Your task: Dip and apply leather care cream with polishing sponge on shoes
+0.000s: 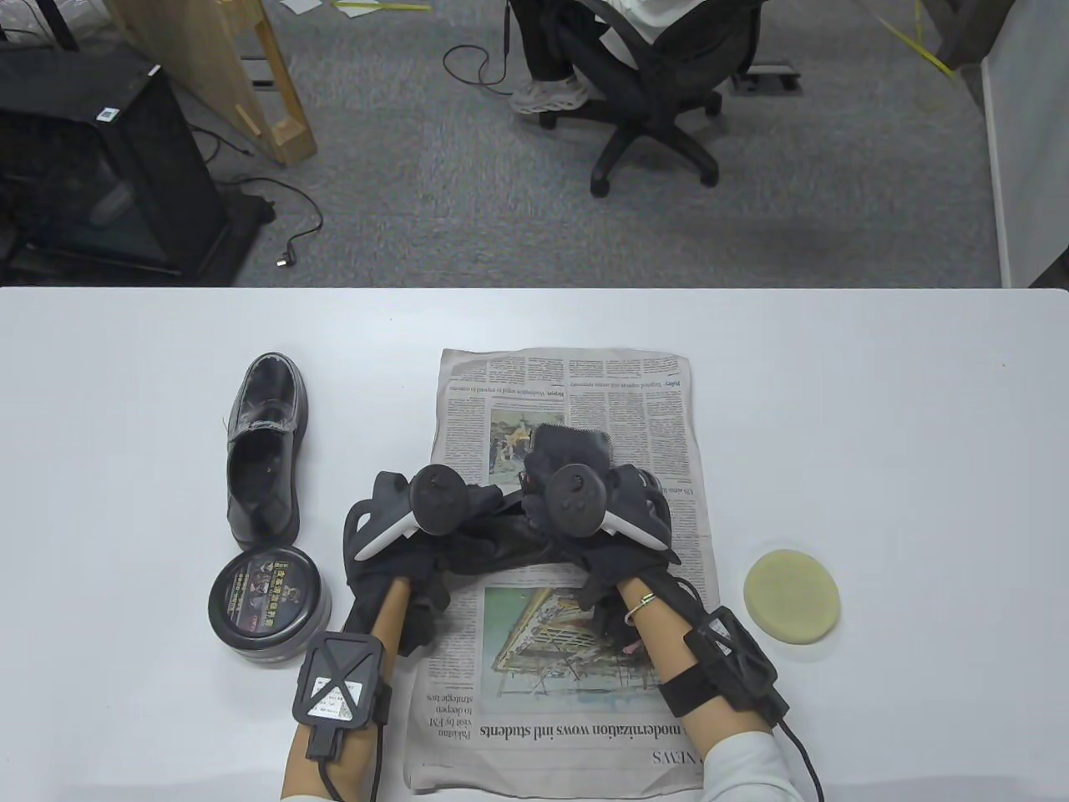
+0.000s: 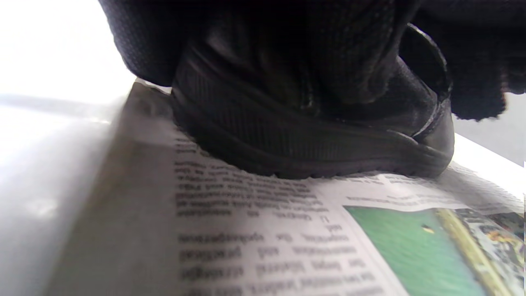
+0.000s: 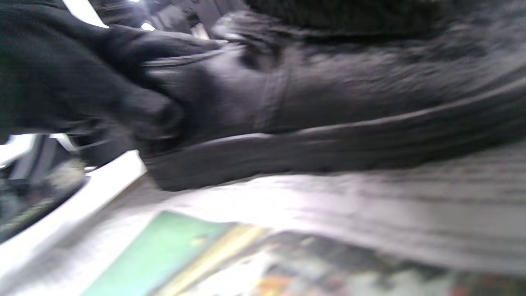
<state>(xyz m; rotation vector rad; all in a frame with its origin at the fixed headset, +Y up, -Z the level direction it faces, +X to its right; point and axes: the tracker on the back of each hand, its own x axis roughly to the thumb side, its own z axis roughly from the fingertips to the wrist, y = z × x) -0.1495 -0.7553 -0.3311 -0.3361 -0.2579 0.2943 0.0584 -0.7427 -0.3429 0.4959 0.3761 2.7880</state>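
Note:
A black leather shoe point(image 1: 501, 547) lies across the newspaper point(image 1: 585, 384), mostly hidden under both gloved hands. My left hand point(image 1: 468, 510) grips its heel; in the left wrist view the fingers point(image 2: 349, 53) curl over the heel of the shoe point(image 2: 312, 139). My right hand point(image 1: 576, 468) lies over the front of the shoe, its fingers hidden by the tracker. The right wrist view shows the shoe's side point(image 3: 328, 148) resting on the paper. The round yellow sponge point(image 1: 792, 595) lies untouched to the right. The closed cream tin point(image 1: 267, 606) sits at the left.
A second black shoe point(image 1: 265, 451) stands on the white table point(image 1: 877, 418) left of the newspaper, just behind the tin. Beyond the table's far edge are a grey carpet and an office chair with a seated person.

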